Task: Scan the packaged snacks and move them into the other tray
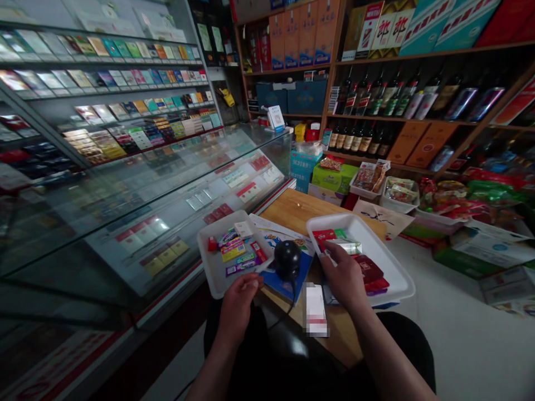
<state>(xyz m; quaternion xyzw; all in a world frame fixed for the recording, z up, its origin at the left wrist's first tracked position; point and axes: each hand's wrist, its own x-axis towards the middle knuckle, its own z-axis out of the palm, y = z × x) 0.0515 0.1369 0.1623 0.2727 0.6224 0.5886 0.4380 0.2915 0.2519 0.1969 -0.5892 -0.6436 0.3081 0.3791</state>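
Observation:
My left hand (240, 301) is closed, fingers curled together beside the near rim of a white plastic tray (208, 275); whatever they hold, if anything, is hidden. In that tray lie several small colourful packs, among them a yellow pack (233, 250) and a purple stick pack (243, 265). My right hand (345, 273) reaches into a second white tray (395, 273), its fingers closed at a white-and-green packet (350, 247). Dark red packets (370, 269) lie beside it. Between the trays stands a black rounded device (287, 260) with a cable.
A blue booklet (271, 281) lies under the device, and a white box (315, 309) near the wooden table's (288, 206) front edge. Along the left runs a glass display counter (167, 167). Shelves of bottles (368, 100) and snack boxes (334, 175) stand behind and right.

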